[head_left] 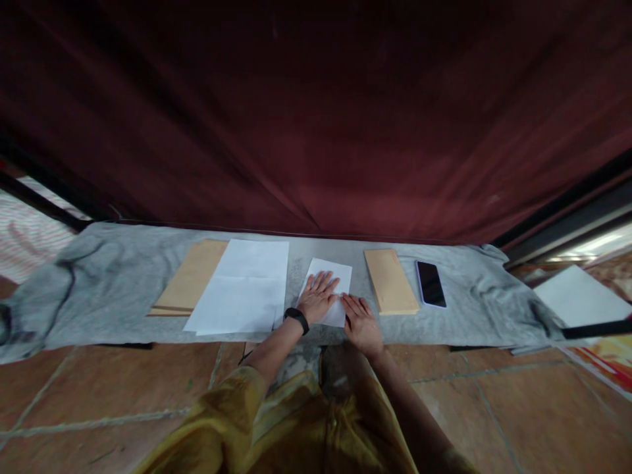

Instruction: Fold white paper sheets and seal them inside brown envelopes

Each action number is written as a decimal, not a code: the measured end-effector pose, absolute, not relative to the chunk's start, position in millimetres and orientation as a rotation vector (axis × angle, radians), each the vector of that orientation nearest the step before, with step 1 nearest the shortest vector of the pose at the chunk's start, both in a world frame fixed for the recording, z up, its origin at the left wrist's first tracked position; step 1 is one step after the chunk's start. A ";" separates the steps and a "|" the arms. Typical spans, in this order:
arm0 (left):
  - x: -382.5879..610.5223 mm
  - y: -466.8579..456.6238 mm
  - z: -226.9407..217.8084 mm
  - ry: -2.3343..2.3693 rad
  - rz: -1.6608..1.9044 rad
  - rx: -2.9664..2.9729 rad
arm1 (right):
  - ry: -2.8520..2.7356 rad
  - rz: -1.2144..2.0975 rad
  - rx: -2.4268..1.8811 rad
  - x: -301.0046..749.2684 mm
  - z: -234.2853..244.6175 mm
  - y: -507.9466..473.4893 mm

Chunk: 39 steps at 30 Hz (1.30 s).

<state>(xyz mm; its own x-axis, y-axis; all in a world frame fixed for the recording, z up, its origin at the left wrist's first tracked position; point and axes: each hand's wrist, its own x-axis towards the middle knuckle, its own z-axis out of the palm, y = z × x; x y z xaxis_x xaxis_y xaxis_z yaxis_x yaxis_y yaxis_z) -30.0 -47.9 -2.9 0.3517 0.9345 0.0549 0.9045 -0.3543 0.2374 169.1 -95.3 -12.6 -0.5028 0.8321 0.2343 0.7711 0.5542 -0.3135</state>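
Note:
A small folded sheet of white paper lies on the grey cloth in front of me. My left hand rests flat on it, fingers spread, with a black band around the wrist. At the paper's right edge is my right hand, its fingertips touching the edge and its fingers stretched out, lying close together. Larger white sheets with a crease across them lie left of my hands, partly over brown envelopes. To the right sits a stack of smaller brown envelopes.
A phone with a dark screen lies right of the small envelopes. Grey cloth covers the long, narrow surface. A dark red curtain hangs behind it. A white board or sheet is at the far right. Tiled floor shows below.

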 end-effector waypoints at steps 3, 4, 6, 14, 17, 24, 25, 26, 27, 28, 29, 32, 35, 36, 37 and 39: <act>-42.9 -43.8 -6.8 1.758 0.265 2.392 | -2.436 0.236 -1.311 169.9 -12.1 -96.1; -47.0 -43.0 -7.7 1.778 0.269 2.380 | -2.436 0.239 -1.309 170.2 -11.8 -96.4; -54.1 -42.6 -9.1 1.807 0.297 2.366 | -2.434 0.250 -1.306 170.5 -11.0 -96.9; -82.5 -51.8 -11.7 1.615 0.638 2.214 | -2.377 0.304 -1.288 172.0 -13.5 -87.5; -99.2 -65.4 -11.6 1.508 0.805 2.085 | -2.316 0.323 -1.281 177.3 -18.6 -80.8; -115.5 -99.5 -6.6 1.531 0.712 2.229 | -2.273 0.298 -1.284 189.6 -28.9 -82.4; -112.5 -101.7 -6.5 1.556 0.668 2.299 | -2.269 0.289 -1.291 189.6 -29.4 -83.4; -108.6 -103.1 -6.8 1.578 0.619 2.371 | -2.265 0.281 -1.300 189.4 -29.6 -84.1; -104.3 -104.0 -7.3 1.590 0.566 2.439 | -2.261 0.276 -1.310 189.0 -29.7 -84.5; -100.2 -104.5 -7.9 1.597 0.516 2.498 | -2.258 0.273 -1.320 188.6 -29.6 -84.6; -96.8 -104.9 -8.7 1.597 0.473 2.542 | -2.258 0.273 -1.329 188.2 -29.3 -84.5; -92.9 -106.7 -10.3 1.596 0.408 2.591 | -2.257 0.288 -1.344 187.8 -28.1 -83.8; -96.4 -111.4 -9.7 1.585 0.397 2.575 | -2.251 0.307 -1.359 188.3 -26.5 -84.1; -97.6 -113.5 -9.0 1.565 0.392 2.572 | -2.254 0.312 -1.364 188.5 -25.9 -84.5; -98.2 -115.6 -8.1 1.541 0.383 2.572 | -2.259 0.317 -1.369 188.7 -25.2 -85.0; -97.4 -119.6 -6.1 1.503 0.360 2.585 | -2.268 0.325 -1.380 188.9 -23.6 -86.1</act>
